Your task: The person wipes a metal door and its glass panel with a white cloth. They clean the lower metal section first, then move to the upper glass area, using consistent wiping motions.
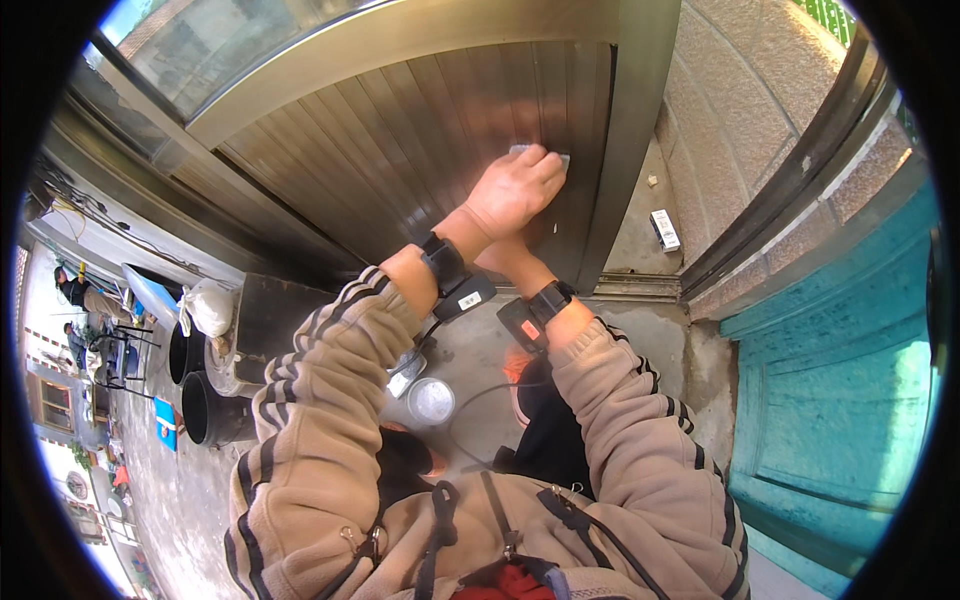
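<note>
My left hand (521, 187) grips a pale, flat pad (564, 159), possibly a cloth or a sponge, against the ribbed lower panel of a brown metal door (420, 127). The fingers are curled over the pad, so only its edges show. Lower down, my right hand (504, 253) is close to the same panel. It is largely covered by my left wrist, and its fingers cannot be made out. Each wrist carries a black strapped device. A small white mark (555, 228) shows on the panel right of my right hand.
On the concrete floor by my feet stands a round tub (430, 401) with whitish content. A small box (664, 230) lies past the threshold. At right is a teal door (832, 420). Black buckets (214, 409) and a white sack (207, 307) stand left. A cable (459, 420) hangs near my legs.
</note>
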A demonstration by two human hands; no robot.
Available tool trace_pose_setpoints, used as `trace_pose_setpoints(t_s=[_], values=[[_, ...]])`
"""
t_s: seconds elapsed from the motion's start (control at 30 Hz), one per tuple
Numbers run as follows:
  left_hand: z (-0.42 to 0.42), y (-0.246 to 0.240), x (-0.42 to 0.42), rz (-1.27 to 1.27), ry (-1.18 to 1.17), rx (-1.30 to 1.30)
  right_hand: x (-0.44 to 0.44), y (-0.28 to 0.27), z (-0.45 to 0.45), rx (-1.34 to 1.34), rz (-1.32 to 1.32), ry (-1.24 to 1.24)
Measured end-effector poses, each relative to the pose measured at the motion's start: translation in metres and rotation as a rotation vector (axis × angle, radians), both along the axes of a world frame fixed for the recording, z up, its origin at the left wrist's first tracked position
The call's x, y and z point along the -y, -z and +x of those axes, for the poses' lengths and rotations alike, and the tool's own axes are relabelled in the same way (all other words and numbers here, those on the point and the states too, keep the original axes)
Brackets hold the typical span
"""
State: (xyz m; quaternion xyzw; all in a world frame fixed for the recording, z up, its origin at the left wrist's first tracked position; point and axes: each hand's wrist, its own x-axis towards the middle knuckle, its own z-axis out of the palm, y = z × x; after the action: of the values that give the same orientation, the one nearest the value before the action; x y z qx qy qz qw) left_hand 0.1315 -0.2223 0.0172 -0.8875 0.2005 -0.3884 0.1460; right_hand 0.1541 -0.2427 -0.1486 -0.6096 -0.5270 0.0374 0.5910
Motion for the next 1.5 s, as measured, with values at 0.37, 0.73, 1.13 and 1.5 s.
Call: trace_pose_setpoints(t_s=[0.37,0.73,1.13,1.5], values=[[0.027,-0.064,-0.002,-0.087,0.082,0.225,0.013,-0.019,-0.004,0.046,-0.162,-0.012],[0.021,-0.05,0.003,-0.132,0.091,0.078,0.004,0.001,-0.002,0.086,-0.304,0.026],[0.038,0.001,0.02,-0.079,0.244,-0.25,0.044,-0.011,-0.01,-0.216,-0.109,-0.188],[0.057,-0.093,0.052,-0.114,0.216,0.227,0.022,-0.024,-0.01,-0.226,0.077,-0.176]])
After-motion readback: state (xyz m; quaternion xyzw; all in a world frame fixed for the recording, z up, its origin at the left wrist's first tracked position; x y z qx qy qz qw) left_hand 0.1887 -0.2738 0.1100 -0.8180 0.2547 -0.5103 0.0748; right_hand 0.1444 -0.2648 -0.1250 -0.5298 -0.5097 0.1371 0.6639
